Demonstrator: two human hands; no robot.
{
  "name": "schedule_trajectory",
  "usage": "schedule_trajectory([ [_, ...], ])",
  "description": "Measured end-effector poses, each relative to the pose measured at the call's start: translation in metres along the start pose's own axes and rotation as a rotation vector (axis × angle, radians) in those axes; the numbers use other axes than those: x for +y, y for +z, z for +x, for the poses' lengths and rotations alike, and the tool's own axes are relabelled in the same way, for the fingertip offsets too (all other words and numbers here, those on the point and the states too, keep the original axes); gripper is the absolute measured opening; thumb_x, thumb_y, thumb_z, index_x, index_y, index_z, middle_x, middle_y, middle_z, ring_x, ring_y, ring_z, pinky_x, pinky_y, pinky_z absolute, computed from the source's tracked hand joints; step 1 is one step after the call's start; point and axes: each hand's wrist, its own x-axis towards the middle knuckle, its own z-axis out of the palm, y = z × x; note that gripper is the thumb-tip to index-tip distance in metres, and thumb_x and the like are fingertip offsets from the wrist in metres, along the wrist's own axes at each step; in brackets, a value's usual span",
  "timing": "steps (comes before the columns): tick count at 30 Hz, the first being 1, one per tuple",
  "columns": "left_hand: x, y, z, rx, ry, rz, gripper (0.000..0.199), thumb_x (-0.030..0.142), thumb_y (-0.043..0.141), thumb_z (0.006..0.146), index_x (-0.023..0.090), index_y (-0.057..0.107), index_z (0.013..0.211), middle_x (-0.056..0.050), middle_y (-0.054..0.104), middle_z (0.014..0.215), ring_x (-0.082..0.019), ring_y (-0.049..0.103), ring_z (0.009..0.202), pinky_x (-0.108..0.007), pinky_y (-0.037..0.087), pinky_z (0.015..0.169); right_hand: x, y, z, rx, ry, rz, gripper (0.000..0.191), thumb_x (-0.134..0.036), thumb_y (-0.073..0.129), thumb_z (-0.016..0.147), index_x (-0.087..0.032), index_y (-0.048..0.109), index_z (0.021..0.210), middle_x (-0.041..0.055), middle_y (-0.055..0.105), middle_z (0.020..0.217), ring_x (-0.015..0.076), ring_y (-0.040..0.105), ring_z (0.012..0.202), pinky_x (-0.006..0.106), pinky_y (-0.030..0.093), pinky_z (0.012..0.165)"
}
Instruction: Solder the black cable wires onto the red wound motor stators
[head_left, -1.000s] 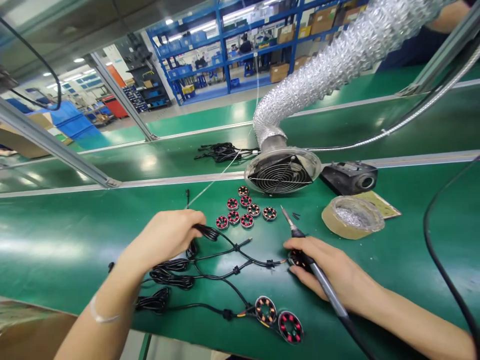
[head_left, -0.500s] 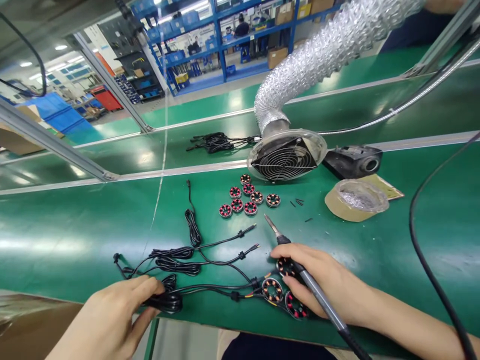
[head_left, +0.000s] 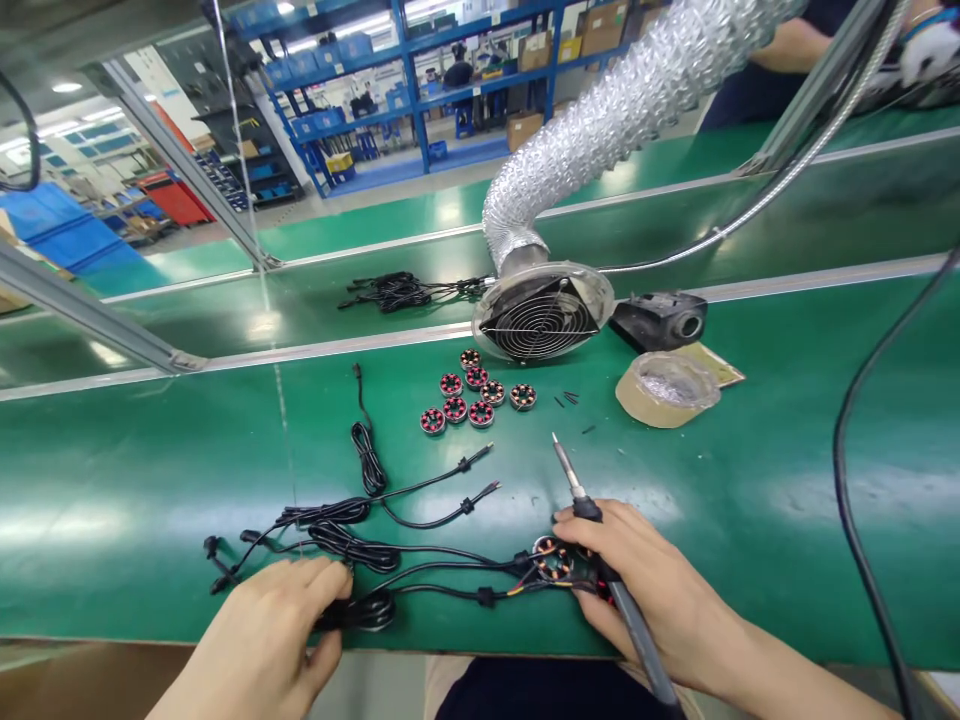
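Note:
My left hand (head_left: 281, 625) is closed on a coiled black cable (head_left: 373, 610) near the table's front edge. From that coil, leads run right to a small ring-shaped coil with copper windings (head_left: 553, 558). My right hand (head_left: 645, 580) holds a soldering iron (head_left: 576, 475), its tip pointing up and away from me. Its fingers also reach around the ring coils at the lead ends, partly hiding a red-wound one. More bundled black cables (head_left: 352, 545) lie beside my left hand. Several loose ring coils (head_left: 454, 409) sit farther back on the green table.
A fume extractor hood (head_left: 540, 315) on a silver flexible duct (head_left: 600, 125) stands at the back. Right of it are a black soldering stand (head_left: 664, 320) and a tape roll (head_left: 667, 388). A black cord (head_left: 847, 470) hangs at the right. Another person's gloved hand (head_left: 930, 52) shows at upper right.
My right hand has shifted with the iron, and more of the ring coils are now behind its fingers. My left hand has moved right with the cable coil. The camera view has shifted too.

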Motion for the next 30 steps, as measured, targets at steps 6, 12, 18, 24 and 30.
schedule_trajectory([
  [6,0.001,0.01,0.007,0.228,0.18,0.036,0.026,0.015,0.051,0.08,0.022,0.059,0.103,-0.003,0.072,0.086,-0.022,0.068,0.07,-0.03,0.05,0.062,0.018,-0.02,-0.012,0.066,-0.009,-0.147,0.041,-0.008,0.046,0.083,-0.018,0.046,0.123,0.0116,0.068,0.102,0.0246,0.065,0.089,0.038,0.057,0.075],
  [12,-0.005,0.018,0.012,0.22,0.246,0.074,0.025,0.015,0.055,0.082,0.023,0.06,0.105,-0.002,0.073,0.087,-0.02,0.07,0.071,-0.028,0.053,0.063,0.028,-0.024,-0.014,0.12,-0.031,-0.207,0.036,-0.009,0.045,0.085,-0.018,0.048,0.119,0.011,0.07,0.1,0.0226,0.066,0.081,0.035,0.058,0.069],
  [18,-0.002,0.013,0.02,0.089,0.182,0.03,0.018,0.021,0.06,0.083,0.024,0.063,0.1,-0.002,0.073,0.085,-0.021,0.07,0.07,-0.029,0.051,0.062,0.031,-0.02,-0.011,0.217,-0.058,-0.206,0.028,-0.012,0.05,0.09,-0.017,0.052,0.117,0.0142,0.07,0.105,0.0239,0.067,0.09,0.037,0.059,0.075],
  [24,-0.002,-0.012,0.025,-0.008,0.112,-0.179,0.011,0.022,0.053,0.085,0.024,0.061,0.079,0.004,0.065,0.066,-0.015,0.062,0.057,-0.023,0.044,0.054,0.033,-0.026,0.001,0.231,-0.137,-0.26,0.03,-0.005,0.051,0.089,-0.016,0.054,0.117,0.0138,0.071,0.099,0.0249,0.068,0.097,0.038,0.057,0.082],
  [30,-0.01,-0.031,0.025,0.081,0.068,-0.315,0.027,0.038,0.05,0.091,0.022,0.061,0.072,0.006,0.051,0.053,-0.011,0.046,0.044,-0.018,0.036,0.043,0.032,-0.033,0.004,0.179,-0.099,-0.25,0.03,-0.006,0.048,0.088,-0.017,0.053,0.116,0.0126,0.07,0.102,0.0238,0.065,0.091,0.036,0.057,0.078],
])
